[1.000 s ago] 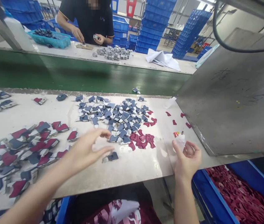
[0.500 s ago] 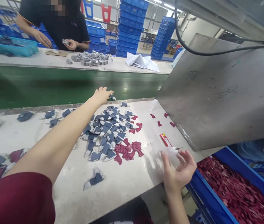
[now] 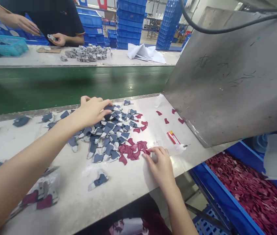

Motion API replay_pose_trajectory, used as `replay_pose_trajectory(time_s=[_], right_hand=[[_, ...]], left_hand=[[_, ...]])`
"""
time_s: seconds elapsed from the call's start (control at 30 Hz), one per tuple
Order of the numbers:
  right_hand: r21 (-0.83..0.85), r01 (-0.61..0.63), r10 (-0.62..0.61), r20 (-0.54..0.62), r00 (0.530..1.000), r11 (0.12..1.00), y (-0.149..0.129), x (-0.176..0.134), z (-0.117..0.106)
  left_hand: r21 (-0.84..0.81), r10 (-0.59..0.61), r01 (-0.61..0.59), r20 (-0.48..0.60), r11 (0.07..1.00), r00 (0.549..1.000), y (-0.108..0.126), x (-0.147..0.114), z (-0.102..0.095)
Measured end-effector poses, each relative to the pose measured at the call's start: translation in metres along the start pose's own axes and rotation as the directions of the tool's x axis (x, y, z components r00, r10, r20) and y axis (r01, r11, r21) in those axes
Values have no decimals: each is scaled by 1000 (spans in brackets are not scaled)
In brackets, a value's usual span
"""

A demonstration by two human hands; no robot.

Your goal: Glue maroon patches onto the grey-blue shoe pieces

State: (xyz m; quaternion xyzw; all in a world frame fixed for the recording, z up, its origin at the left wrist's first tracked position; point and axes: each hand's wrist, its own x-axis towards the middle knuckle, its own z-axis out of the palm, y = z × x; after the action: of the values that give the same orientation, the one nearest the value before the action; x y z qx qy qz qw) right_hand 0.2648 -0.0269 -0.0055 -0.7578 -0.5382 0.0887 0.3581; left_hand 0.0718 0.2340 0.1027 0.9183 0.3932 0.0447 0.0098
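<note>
My left hand [image 3: 91,111] reaches over the far side of a pile of navy-and-white plastic parts [image 3: 109,130]. Its thumb and fingers close on one navy part [image 3: 108,107] at the pile's top edge. Beside that pile lies a small heap of flat maroon pieces [image 3: 130,150]. At its right edge my right hand [image 3: 161,163] pinches a maroon piece [image 3: 146,151] between thumb and fingertips. One more navy-and-white part [image 3: 100,179] lies apart, nearer to me.
A red box [image 3: 173,137] and a white bottle with a thin metal tip [image 3: 181,148] lie to the right, before a slanted metal panel [image 3: 226,78]. Below is a blue crate [image 3: 223,187] of maroon pieces. Across the green belt [image 3: 79,83], a co-worker's hand [image 3: 59,39] holds a grey part.
My left hand has drawn back left and closed on a navy part. My right hand has moved left from beside the bottle to the maroon heap. The view has shifted slightly.
</note>
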Motion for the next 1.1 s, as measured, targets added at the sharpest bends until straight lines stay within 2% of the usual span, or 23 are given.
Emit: replay_pose_trajectory(time_s=[0.1,0.2,0.3,0.37,0.43,0.53,0.63,0.7,0.77,0.83,0.93,1.0,1.1], right_hand=[[15,-70,70,23,997,997,0,-1,-1],[30,-115,113,55,992,993,-2,-1,-1],[24,-98,96,95,991,995,-7,-5,-4],[74,-125,115,121,986,989,-12,-9,-7],[203,-196,163,168,972,960,-18,-15,-10],[399,-261,170,249,953,879,-31,-22,-13],[504,-230,51,344,938,833,-50,-28,-10],[554,-217,-26,398,917,804,-63,-32,-5],[603,-259,-3,398,917,755,-75,-37,2],[654,-346,97,385,918,673,-88,-42,9],[703,-451,188,422,887,550,-104,-48,15],[709,-445,187,415,890,547,-113,-51,15],[718,-380,138,373,917,584,-120,-53,13]], left_hand=[[-22,-29,27,-86,999,996,9,-58,-8],[-100,-96,77,-198,992,975,22,-122,-6],[-240,-147,86,-248,967,957,44,-186,12],[-336,-212,140,-187,931,959,60,-219,32],[-410,-247,171,-141,896,959,74,-239,52],[-478,-297,184,-171,859,940,86,-249,76],[-542,-355,185,-228,820,907,93,-247,86],[-614,-402,194,-220,765,889,97,-246,87],[-712,-481,232,-167,663,861,102,-246,85],[-815,-570,274,-83,511,817,108,-246,82],[-923,-645,272,35,271,763,118,-245,78],[-956,-668,246,77,162,740,123,-245,74],[-976,-694,206,97,76,714,128,-245,68]])
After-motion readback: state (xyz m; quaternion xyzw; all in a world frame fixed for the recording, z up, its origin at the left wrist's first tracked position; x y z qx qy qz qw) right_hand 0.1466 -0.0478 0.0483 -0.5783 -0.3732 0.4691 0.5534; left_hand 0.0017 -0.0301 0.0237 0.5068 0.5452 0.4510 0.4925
